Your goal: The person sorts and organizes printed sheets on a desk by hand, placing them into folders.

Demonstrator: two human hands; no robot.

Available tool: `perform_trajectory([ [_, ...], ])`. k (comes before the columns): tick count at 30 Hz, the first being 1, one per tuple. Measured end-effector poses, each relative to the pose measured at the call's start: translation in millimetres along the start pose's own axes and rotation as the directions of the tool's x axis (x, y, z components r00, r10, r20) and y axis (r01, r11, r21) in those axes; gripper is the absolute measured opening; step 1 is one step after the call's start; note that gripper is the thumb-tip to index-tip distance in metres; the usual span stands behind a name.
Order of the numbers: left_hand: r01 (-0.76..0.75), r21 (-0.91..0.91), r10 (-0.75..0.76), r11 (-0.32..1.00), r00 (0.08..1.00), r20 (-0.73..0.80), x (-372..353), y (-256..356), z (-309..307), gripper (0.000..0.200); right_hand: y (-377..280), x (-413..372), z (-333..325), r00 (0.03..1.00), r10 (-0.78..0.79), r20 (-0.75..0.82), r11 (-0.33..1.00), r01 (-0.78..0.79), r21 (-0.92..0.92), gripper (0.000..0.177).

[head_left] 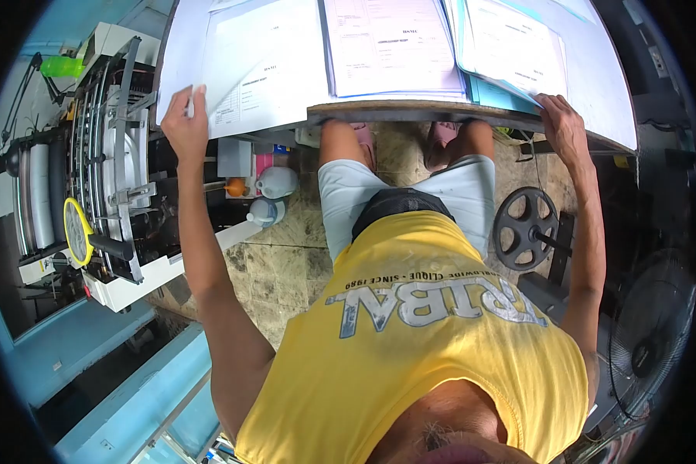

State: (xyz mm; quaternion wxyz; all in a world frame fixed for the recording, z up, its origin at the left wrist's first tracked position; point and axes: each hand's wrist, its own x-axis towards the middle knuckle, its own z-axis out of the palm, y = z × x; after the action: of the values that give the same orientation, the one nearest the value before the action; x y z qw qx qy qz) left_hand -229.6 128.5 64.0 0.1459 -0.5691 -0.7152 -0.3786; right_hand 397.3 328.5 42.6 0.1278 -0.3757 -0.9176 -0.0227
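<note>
My left hand (185,124) is at the near left of the white table, its fingers closed at the corner of a white printed sheet (259,42). That sheet's near corner is curled up, and a printed form (247,104) shows beneath it. My right hand (566,127) is closed at the table's near right edge, on the corner of a blue sheet (510,83) under a white printed form (514,46). Its fingertips are partly hidden. Between the hands lies a stack of pinkish printed forms (390,46), touched by neither.
The table edge (410,110) is just above my knees. To the left stands a machine with metal rollers (93,155), with plastic jugs (277,182) on the floor side. A black handwheel (524,228) and a fan (649,340) are on the right.
</note>
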Motion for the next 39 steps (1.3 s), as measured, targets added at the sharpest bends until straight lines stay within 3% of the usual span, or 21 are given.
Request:
perform_trajectory([
  [3, -0.184, 0.044, 0.188, 0.982, 0.974, -0.124, 9.0, 16.7, 19.0, 0.02, 2.4, -0.6, 3.4, 0.997, 0.064, -0.039, 0.997, -0.062, 0.056, 0.024],
  [4, -0.257, 0.035, 0.259, 0.966, 0.954, -0.149, 12.3, 28.0, 26.9, 0.026, 2.8, 0.5, 3.3, 0.989, 0.149, -0.024, 0.986, -0.146, 0.08, 0.024],
  [6, -0.357, 0.003, 0.356, 0.934, 0.932, -0.064, 20.1, 69.6, 33.3, 0.034, 5.2, 2.3, 0.4, 0.947, 0.322, 0.015, 0.94, -0.321, 0.115, 0.025],
  [7, -0.405, -0.025, 0.405, 0.914, 0.914, -0.026, 22.9, 88.8, 40.2, 0.038, 12.9, 1.2, 3.3, 0.934, 0.355, -0.037, 0.925, -0.346, 0.16, 0.025],
  [9, -0.567, 0.007, 0.56, 0.824, 0.817, 0.138, 27.9, 118.4, 61.1, 0.043, 34.3, 2.2, 12.2, 0.897, 0.419, -0.14, 0.893, -0.381, 0.239, 0.027],
  [11, -0.678, -0.005, 0.653, 0.735, 0.706, 0.272, 26.2, 137.0, 93.8, 0.041, 47.1, 5.6, 13.0, 0.876, 0.469, -0.111, 0.833, -0.397, 0.385, 0.034],
  [15, -0.76, -0.04, 0.715, 0.649, 0.591, 0.374, 7.3, 176.0, 162.5, 0.035, 48.2, 11.2, 15.1, 0.847, 0.527, -0.069, 0.753, -0.428, 0.5, 0.039],
  [17, -0.719, -0.091, 0.679, 0.689, 0.596, 0.428, -4.9, 186.0, 169.9, 0.03, 42.2, 14.7, 12.7, 0.839, 0.538, -0.087, 0.771, -0.447, 0.454, 0.036],
  [20, -0.7, -0.105, 0.661, 0.707, 0.599, 0.452, -28.5, 186.6, 165.7, 0.032, 29.3, 25.8, 6.1, 0.855, 0.47, -0.221, 0.842, -0.359, 0.402, 0.032],
  [23, -0.641, -0.11, 0.62, 0.759, 0.661, 0.423, -43.7, 186.1, 157.6, 0.031, -4.3, 57.8, -5.1, 0.835, 0.426, -0.349, 0.898, -0.343, 0.276, 0.033],
  [25, -0.684, -0.085, 0.659, 0.724, 0.651, 0.377, -51.9, 182.2, 160.6, 0.027, -21.3, 84.8, -1.8, 0.82, 0.369, -0.438, 0.928, -0.3, 0.22, 0.034],
  [27, -0.722, -0.055, 0.697, 0.689, 0.641, 0.322, -56.5, 178.2, 162.8, 0.023, -46.0, 121.7, -5.4, 0.842, 0.479, -0.25, 0.875, -0.433, 0.218, 0.027],
  [29, -0.755, -0.034, 0.735, 0.655, 0.626, 0.26, -60.5, 178.5, 165.7, 0.02, -82.0, 146.5, -4.1, 0.883, 0.278, -0.378, 0.957, -0.221, 0.189, 0.017],
  [31, -0.722, -0.083, 0.716, 0.687, 0.653, 0.247, -65.6, 180.9, 166.3, 0.017, -100.8, 162.0, 25.1, 0.896, 0.015, -0.443, 1.0, -0.006, 0.021, 0.027],
  [33, -0.678, -0.129, 0.685, 0.724, 0.685, 0.247, -67.5, 183.7, 164.5, 0.016, -138.2, 157.1, 25.9, 0.921, -0.126, -0.37, 0.992, 0.116, -0.049, 0.02],
  [36, -0.595, -0.164, 0.616, 0.787, 0.74, 0.271, -66.5, 186.2, 153.2, 0.016, -156.0, 133.0, 55.7, 0.966, -0.239, -0.101, 0.971, 0.239, -0.017, 0.02],
  [39, -0.527, -0.133, 0.541, 0.839, 0.787, 0.295, -65.0, 186.2, 136.0, 0.016, -156.3, 115.7, 47.8, 0.955, -0.267, -0.129, 0.962, 0.271, 0.012, 0.024],
])
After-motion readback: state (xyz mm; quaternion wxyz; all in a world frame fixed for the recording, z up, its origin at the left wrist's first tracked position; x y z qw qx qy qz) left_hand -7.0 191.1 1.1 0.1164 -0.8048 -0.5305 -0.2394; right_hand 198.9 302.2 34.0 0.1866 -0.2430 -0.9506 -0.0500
